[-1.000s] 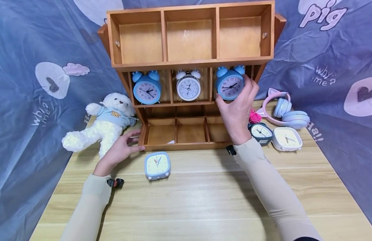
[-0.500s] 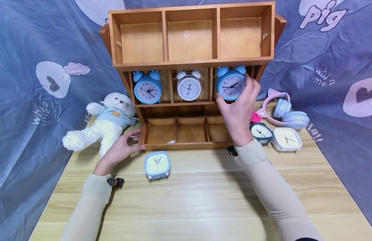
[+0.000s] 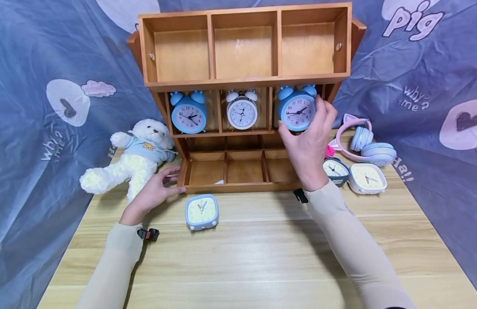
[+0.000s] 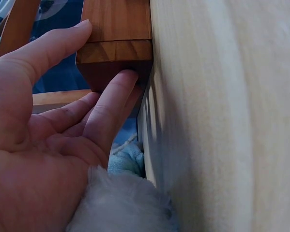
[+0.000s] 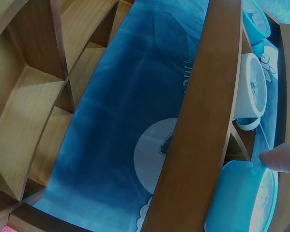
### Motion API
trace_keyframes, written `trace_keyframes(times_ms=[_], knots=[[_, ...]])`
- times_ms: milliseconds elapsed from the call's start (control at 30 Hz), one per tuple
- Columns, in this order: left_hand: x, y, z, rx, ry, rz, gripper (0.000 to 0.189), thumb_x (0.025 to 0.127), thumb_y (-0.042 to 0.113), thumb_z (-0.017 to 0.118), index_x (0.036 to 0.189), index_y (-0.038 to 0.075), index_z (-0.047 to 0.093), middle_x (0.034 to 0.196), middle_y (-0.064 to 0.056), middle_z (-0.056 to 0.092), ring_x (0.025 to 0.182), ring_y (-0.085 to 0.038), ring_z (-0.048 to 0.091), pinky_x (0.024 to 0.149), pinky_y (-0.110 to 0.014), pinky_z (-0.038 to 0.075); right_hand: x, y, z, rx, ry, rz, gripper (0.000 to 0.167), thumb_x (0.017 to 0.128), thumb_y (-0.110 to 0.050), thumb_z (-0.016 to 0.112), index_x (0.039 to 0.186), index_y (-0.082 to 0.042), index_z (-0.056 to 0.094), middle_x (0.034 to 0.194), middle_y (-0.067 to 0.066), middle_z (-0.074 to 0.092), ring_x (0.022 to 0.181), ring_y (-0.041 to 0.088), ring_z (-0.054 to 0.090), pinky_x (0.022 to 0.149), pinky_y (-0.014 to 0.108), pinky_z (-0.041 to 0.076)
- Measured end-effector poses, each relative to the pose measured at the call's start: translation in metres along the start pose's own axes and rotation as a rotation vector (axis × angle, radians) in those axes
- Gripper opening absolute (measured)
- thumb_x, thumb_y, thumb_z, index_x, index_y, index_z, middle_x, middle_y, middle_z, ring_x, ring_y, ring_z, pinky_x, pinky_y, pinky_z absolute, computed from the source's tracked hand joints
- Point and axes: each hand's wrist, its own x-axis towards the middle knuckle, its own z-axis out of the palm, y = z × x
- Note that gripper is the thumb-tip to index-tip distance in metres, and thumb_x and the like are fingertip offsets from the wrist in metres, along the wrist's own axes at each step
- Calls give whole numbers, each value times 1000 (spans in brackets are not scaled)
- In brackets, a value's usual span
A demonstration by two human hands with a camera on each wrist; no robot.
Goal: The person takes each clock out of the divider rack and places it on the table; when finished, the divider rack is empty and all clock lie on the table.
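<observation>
A blue twin-bell alarm clock [image 3: 299,112] stands in the right compartment of the wooden shelf's middle row. My right hand [image 3: 310,143] grips it, thumb at its lower left and fingers along its right side. The right wrist view shows a fingertip on the rim of this blue clock [image 5: 236,198]. My left hand [image 3: 155,191] holds the lower left corner of the wooden shelf [image 3: 238,187], thumb in front and fingers at the side, as the left wrist view shows on the shelf corner [image 4: 115,53]. A white twin-bell clock [image 3: 242,113] and another blue one [image 3: 189,116] fill the other middle compartments.
A small blue square clock [image 3: 202,212] lies before the shelf. At left sits a white teddy bear [image 3: 136,156]. On the right are a dark green clock [image 3: 336,169], a white square clock [image 3: 367,178], cat-ear headphones [image 3: 371,148] and something pink [image 3: 329,151].
My right hand and the blue alarm clock in it have shifted slightly to the right. The left hand stays at the shelf corner.
</observation>
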Motion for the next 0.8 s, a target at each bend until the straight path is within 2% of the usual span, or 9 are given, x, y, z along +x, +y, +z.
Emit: trace_keyframes(times_ms=[467,800], knots=[[-1,2,1,-5,3,11,86,102,18,85,172,0,38,170,-27,51,152,-48,57,122,-61,50,-8,2,-14,-16,-1,-18,93,87,-31,93,163,2,50,152,29,49,150,36,47,129,44,43],[-1,3,0,-7,0,4,86,102,18,85,172,1,38,168,-28,54,151,-47,58,121,-58,49,-15,4,-25,-26,-34,-7,94,86,-32,94,162,2,52,150,32,50,145,43,50,126,50,42]])
